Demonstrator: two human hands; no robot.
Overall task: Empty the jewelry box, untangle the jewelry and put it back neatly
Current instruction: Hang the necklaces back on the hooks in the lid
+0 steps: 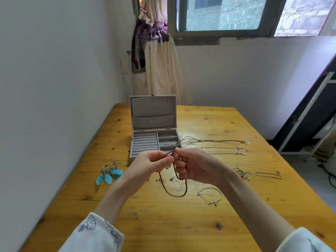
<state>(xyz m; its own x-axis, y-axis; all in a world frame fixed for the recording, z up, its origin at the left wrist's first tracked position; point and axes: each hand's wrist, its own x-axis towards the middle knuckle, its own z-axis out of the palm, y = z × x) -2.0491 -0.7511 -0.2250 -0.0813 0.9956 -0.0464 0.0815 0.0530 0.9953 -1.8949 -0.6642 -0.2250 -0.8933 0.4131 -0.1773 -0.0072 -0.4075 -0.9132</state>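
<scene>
At frame centre, your left hand (154,163) and right hand (192,165) each pinch a dark red bead strand (179,192), its loop hanging over the wooden table (236,215). Behind them stands the grey jewelry box (154,140), lid up. Blue feather earrings (109,172) lie lower left; thin necklaces (223,147) right of centre.

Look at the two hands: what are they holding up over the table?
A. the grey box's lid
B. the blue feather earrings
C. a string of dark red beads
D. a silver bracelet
C: the left hand and the right hand both pinch the dark red bead string, whose loop hangs down between them, while the blue feather earrings lie on the table.
</scene>
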